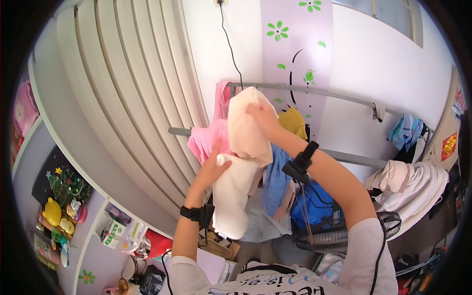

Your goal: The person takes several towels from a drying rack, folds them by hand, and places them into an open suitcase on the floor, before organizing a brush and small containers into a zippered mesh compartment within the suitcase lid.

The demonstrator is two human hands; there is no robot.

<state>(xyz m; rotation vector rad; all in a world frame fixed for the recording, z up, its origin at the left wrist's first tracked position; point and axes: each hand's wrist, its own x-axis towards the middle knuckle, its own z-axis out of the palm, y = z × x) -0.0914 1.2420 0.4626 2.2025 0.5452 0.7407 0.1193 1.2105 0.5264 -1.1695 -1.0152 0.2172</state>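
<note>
A cream-white knit garment hangs in front of me, and its ribbed, sleeve-like lower part dangles downward. My right hand grips the upper part, its fingers curled against the cloth. Lower and to the left, my left hand has its thumb over the top of the ribbed part. One of its fingers points up, and the cloth hides the others. Whether both knit parts are one piece I cannot tell. Just behind them hangs a pink garment, with a mustard-yellow one and a blue one to the right.
A grey metal rack runs along the wall, with a blue patterned cloth at its right end. White and pale pink clothes are heaped at right. Below stand a black fan and a blue bag. Shelves with toys line the left.
</note>
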